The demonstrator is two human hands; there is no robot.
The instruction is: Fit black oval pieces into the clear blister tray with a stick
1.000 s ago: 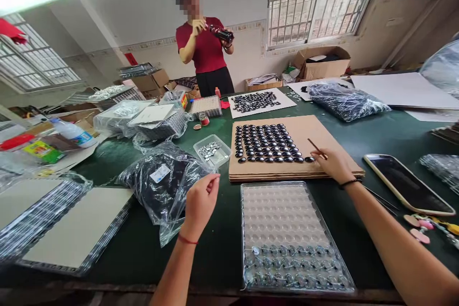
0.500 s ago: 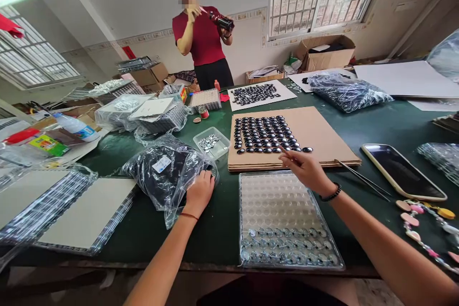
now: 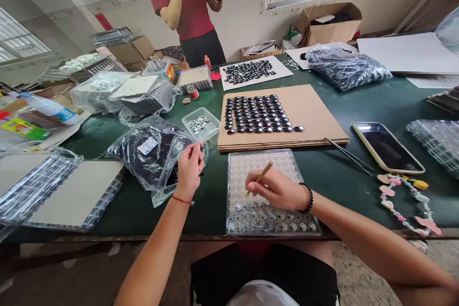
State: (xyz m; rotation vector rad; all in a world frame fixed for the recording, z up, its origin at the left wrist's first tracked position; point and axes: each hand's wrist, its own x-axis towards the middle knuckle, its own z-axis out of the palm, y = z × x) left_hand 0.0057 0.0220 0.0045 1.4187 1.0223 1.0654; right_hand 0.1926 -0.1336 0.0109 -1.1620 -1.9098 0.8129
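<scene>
My right hand point(image 3: 272, 187) grips a slim tan wooden stick point(image 3: 264, 172), pencil-like, its tip pointing down over a clear plastic tray point(image 3: 263, 158). The tray has rows of round hollows; clear round pieces with dark spots fill the rows nearest me. My left hand point(image 3: 190, 167) is closed in a pinch at the mouth of a clear plastic bag point(image 3: 154, 146) of black material. What its fingers hold is too small to make out. Beyond the tray, glossy black oval pieces point(image 3: 256, 114) sit in rows on stacked cardboard point(image 3: 315, 117).
A small box of shiny bits point(image 3: 202, 124) stands behind the bag. Tweezers point(image 3: 347, 153), a phone point(image 3: 389, 146) and a beaded string point(image 3: 426, 201) lie to the right. Wrapped trays point(image 3: 75, 191) are at left. Across the table, a person in a red top point(image 3: 190, 5) holds a dark bottle.
My right hand has drawn back from the black ovals to above the tray with the stick. My left hand has lifted from the bag's mouth, fingers now pinched. The view has tilted down.
</scene>
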